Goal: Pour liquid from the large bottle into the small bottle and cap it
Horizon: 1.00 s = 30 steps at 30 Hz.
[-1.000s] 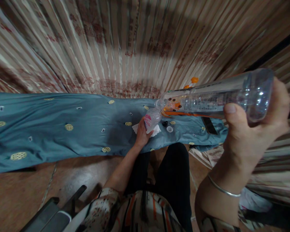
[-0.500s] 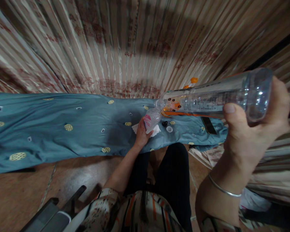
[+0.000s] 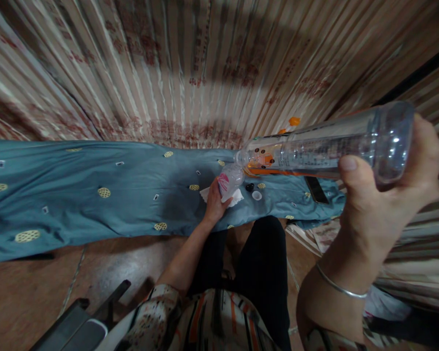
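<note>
The right hand (image 3: 380, 195) grips the tilted large bottle (image 3: 314, 151) near its base, its neck at the small bottle (image 3: 231, 179) clasped in the left hand (image 3: 215, 204) over the worktop (image 3: 131, 214), where wobbling could cause spills.

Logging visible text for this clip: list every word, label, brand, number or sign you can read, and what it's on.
No text can be read.
Big bottle: rows of print, too small and blurred.
Small bottle: pink marking, no letters distinguishable.
Curtain: red marks, some perhaps characters, too blurred.
Cloth: pale patches with dark marks, too small.
</note>
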Each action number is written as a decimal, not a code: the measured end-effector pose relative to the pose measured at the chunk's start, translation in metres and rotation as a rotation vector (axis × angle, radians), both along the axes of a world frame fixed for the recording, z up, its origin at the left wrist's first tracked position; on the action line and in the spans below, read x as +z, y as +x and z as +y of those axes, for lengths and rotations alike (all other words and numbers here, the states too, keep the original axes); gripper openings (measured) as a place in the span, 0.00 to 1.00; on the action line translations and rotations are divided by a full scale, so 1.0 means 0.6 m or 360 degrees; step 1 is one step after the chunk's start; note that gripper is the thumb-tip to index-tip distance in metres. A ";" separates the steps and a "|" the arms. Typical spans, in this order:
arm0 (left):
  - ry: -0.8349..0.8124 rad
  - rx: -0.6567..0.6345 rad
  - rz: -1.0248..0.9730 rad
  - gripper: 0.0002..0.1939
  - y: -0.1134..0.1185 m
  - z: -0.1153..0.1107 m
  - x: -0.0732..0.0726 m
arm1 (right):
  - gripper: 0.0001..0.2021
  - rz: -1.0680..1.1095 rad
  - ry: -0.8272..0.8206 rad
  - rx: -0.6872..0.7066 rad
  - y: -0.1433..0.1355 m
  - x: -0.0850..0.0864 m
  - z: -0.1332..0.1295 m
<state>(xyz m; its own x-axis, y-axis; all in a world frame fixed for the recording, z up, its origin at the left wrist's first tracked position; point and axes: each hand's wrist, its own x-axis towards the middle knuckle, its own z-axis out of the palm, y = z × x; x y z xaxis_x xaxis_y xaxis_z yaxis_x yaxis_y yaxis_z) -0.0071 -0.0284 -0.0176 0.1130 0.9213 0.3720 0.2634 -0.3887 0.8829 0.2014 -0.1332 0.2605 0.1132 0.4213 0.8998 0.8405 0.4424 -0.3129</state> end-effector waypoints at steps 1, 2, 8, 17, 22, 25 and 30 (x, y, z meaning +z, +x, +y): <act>0.0004 0.0002 -0.0002 0.46 0.000 0.000 -0.001 | 0.54 -0.0031 0.0021 0.0007 0.000 0.001 0.000; 0.0005 0.0004 -0.0005 0.46 0.000 0.000 -0.001 | 0.53 -0.0060 0.0037 0.0009 0.000 0.001 0.000; -0.0019 -0.0020 -0.0027 0.47 0.000 0.001 -0.001 | 0.51 -0.0126 0.0034 -0.0048 -0.001 0.003 0.000; -0.0017 0.0000 -0.0002 0.47 0.000 0.000 0.000 | 0.49 -0.0192 0.0075 -0.0011 0.001 0.007 0.001; -0.0009 0.0016 -0.0022 0.45 0.002 0.001 -0.001 | 0.49 -0.0221 0.0043 -0.0059 0.003 0.007 0.000; -0.0021 0.0012 -0.0027 0.45 0.002 0.001 -0.002 | 0.53 -0.0122 0.0014 -0.0016 0.006 0.006 0.001; -0.0018 -0.0006 -0.0008 0.47 0.002 0.002 -0.004 | 0.53 -0.0067 -0.0012 -0.0026 0.003 0.006 -0.001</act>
